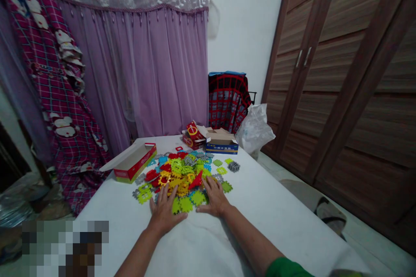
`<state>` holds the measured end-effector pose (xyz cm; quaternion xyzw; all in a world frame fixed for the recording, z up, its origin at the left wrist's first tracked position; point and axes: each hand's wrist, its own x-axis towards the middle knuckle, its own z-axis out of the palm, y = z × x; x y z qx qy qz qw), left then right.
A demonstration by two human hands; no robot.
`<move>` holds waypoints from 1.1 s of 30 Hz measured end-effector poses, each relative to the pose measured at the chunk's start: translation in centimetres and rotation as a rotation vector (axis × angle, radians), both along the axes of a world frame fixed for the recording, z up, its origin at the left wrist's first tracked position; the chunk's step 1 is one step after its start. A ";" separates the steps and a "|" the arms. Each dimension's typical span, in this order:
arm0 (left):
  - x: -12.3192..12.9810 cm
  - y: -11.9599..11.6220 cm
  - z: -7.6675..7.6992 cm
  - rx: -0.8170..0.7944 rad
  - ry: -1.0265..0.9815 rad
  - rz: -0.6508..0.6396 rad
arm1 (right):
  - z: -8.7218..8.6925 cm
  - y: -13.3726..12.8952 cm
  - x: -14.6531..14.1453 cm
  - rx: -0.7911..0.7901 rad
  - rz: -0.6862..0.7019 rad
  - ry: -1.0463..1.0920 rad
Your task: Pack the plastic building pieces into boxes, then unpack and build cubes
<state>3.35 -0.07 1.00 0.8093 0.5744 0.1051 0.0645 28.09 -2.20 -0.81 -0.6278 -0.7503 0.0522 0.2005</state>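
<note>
A heap of plastic interlocking pieces (182, 172), in yellow, red, green, blue and grey, lies on the white table (260, 207). At the heap's near left edge rests my left hand (165, 213), fingers spread and touching the pieces. My right hand (215, 197) lies at the near right edge, its fingers also apart against the pieces. Flat green squares (186, 204) lie between the two hands. A grey cluster of pieces (233, 166) sits apart to the right of the heap.
An open red and green box (136, 164) stands left of the heap. Behind it are a red box (194, 136) and an open blue box (222, 147). A plastic bag (255, 127) hangs by the table's far right edge. Wooden wardrobes (341, 73) stand at the right.
</note>
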 end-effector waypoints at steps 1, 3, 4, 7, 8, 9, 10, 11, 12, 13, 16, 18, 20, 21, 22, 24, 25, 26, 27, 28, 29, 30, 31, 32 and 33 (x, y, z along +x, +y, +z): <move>0.4 0.6 0.0 -0.001 0.012 -0.002 | 0.0 0.9 -0.3 0.000 0.002 0.012; 1.0 2.2 -0.3 0.008 0.033 0.005 | -0.1 2.7 -0.8 0.004 -0.006 0.031; 1.2 3.0 -0.4 0.022 0.041 0.014 | -0.1 3.6 -1.0 0.007 -0.012 0.040; 1.7 5.6 -1.0 0.074 0.050 0.060 | 0.0 6.2 -1.7 0.042 -0.026 0.075; 1.9 6.3 -1.2 0.093 0.049 0.075 | 0.0 6.9 -1.9 0.058 -0.023 0.091; 2.0 6.9 -1.5 0.113 0.046 0.084 | 0.0 7.4 -2.1 0.076 -0.018 0.108; 2.1 7.3 -1.7 0.138 0.042 0.092 | 0.0 7.7 -2.3 0.094 -0.012 0.124; 2.2 7.5 -2.0 0.172 0.036 0.096 | -0.1 7.7 -2.3 0.118 -0.008 0.140; 2.2 7.4 -2.3 0.214 0.031 0.093 | -0.3 7.5 -2.1 0.149 -0.012 0.153; 2.1 7.2 -2.5 0.257 0.025 0.085 | -0.7 6.9 -1.7 0.190 -0.028 0.162; 0.6 6.0 -3.0 0.352 0.000 0.080 | -2.3 3.9 0.6 0.337 -0.176 0.173; -1.2 5.4 -2.9 0.365 -0.014 0.137 | -3.6 1.9 2.4 0.392 -0.353 0.180; -3.0 5.2 -2.8 0.320 -0.021 0.250 | -4.6 0.9 3.6 0.399 -0.492 0.210; -3.6 5.2 -2.7 0.272 -0.032 0.319 | -5.0 1.0 3.7 0.395 -0.514 0.236; -4.0 5.3 -2.6 0.215 -0.045 0.378 | -5.1 1.5 3.5 0.389 -0.504 0.270; -3.7 5.5 -2.6 0.131 -0.071 0.436 | -5.1 3.3 2.3 0.384 -0.421 0.359; -3.1 5.5 -2.5 0.118 -0.077 0.414 | -4.9 4.3 1.5 0.385 -0.390 0.413; -2.3 5.4 -2.6 0.144 -0.090 0.385 | -4.7 5.2 0.8 0.394 -0.371 0.467; -1.4 5.3 -2.6 0.173 -0.102 0.325 | -4.5 6.0 0.2 0.418 -0.370 0.517; -0.6 5.2 -2.6 0.199 -0.113 0.254 | -4.3 6.5 -0.2 0.451 -0.377 0.562; 0.0 5.0 -2.6 0.223 -0.120 0.219 | -4.3 6.7 -0.3 0.490 -0.388 0.602; 0.5 4.8 -2.7 0.247 -0.126 0.205 | -4.3 6.7 -0.3 0.528 -0.399 0.636; 0.8 4.7 -2.7 0.262 -0.133 0.191 | -4.3 6.5 0.0 0.560 -0.409 0.664; 0.9 4.6 -2.7 0.268 -0.138 0.187 | -4.5 6.1 0.3 0.583 -0.416 0.688; 0.9 4.5 -2.7 0.270 -0.142 0.184 | -4.7 5.6 0.6 0.596 -0.422 0.706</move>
